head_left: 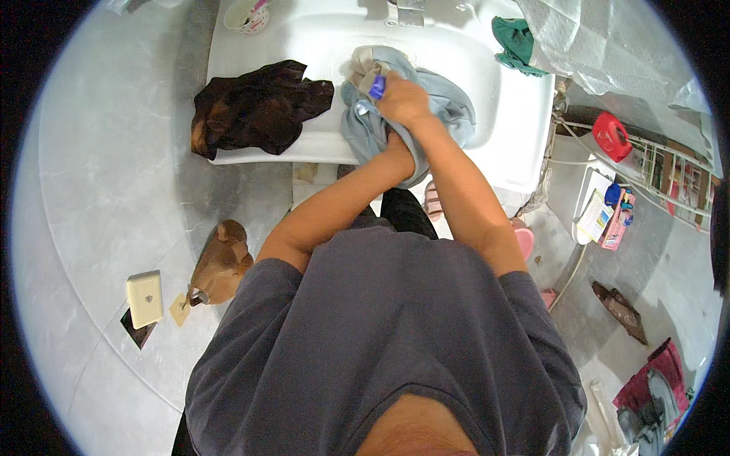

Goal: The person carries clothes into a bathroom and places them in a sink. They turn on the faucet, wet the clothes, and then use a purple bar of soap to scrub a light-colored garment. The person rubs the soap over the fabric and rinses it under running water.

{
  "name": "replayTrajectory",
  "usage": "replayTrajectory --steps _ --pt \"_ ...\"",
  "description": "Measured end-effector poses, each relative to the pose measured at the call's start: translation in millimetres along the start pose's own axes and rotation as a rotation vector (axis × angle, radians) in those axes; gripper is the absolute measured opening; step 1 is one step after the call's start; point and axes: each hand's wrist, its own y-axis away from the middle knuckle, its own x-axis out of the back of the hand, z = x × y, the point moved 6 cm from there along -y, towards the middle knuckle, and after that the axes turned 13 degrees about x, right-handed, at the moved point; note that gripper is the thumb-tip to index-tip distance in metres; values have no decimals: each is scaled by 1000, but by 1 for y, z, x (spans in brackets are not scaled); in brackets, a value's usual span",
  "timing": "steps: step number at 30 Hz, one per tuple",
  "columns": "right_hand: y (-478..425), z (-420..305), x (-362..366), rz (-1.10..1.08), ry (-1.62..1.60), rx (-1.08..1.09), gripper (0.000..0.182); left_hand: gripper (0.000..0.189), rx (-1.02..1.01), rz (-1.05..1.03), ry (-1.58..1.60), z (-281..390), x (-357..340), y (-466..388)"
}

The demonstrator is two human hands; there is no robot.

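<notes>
A light blue-grey garment (450, 102) with a beige part lies bunched in the white sink (516, 131) and hangs over its front edge. My right hand (402, 100) is closed around a small purple object (377, 86), pressed against the beige cloth; whether it is a brush or a bar cannot be told. My left hand (393, 139) reaches under a fold of the garment, its fingers hidden by the cloth. A dark brown garment (256, 108) lies on the sink's left ledge and drapes over its edge.
A patterned cup (251, 18) stands at the sink's back left, near the faucet (409, 12). A green cloth (516, 43) lies at the back right beside a translucent plastic curtain (599, 43). To the right are a wire rack (673, 171) and a pink basket (616, 222).
</notes>
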Motion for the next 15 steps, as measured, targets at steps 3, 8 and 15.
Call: replayTrajectory --steps 3,8,15 --pt "-12 17 -30 -48 -186 -8 53 56 -83 12 140 -19 7 11" --pt "60 47 27 285 -1115 -54 38 42 24 -53 552 -50 57 61" --pt "155 53 50 355 -1286 102 40 26 -82 -504 1991 -113 76 54"
